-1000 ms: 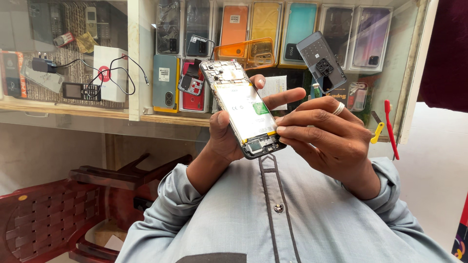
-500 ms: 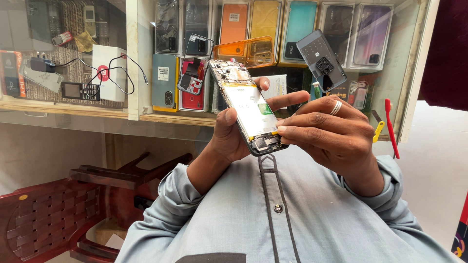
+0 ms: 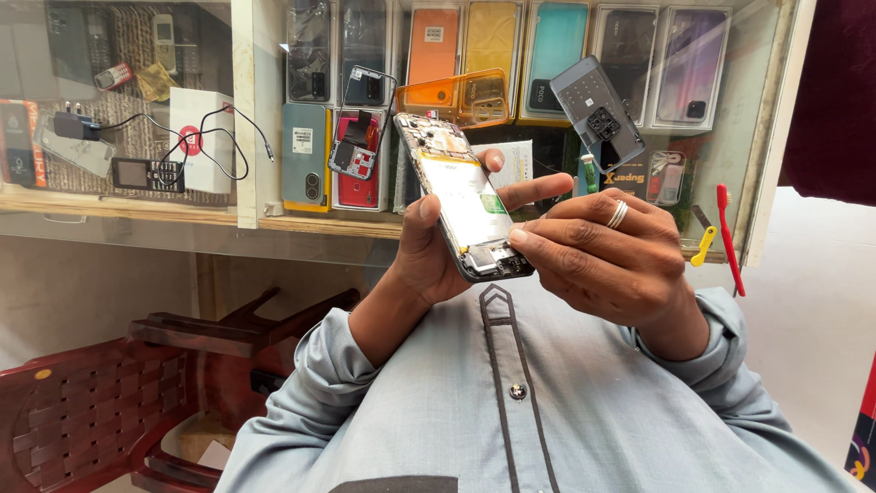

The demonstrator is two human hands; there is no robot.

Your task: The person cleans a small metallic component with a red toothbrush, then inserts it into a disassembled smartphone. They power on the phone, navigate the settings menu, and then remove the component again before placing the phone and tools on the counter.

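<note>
Left hand (image 3: 429,256) grips an opened smartphone (image 3: 463,196), back cover off, tilted upright at chest height. Right hand (image 3: 607,260) pinches its lower edge, ring on one finger. Behind the hands: orange (image 3: 432,46), yellow (image 3: 491,36) and teal (image 3: 554,55) flat phone-case packages in a glass cabinet; white box with red round label (image 3: 196,137) far off the left hand.

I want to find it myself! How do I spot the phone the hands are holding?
Look at the glass display cabinet, then just in front of it. The opened phone sits tilted between the left hand and right hand; unlike the shelved ones, its insides show.
</note>
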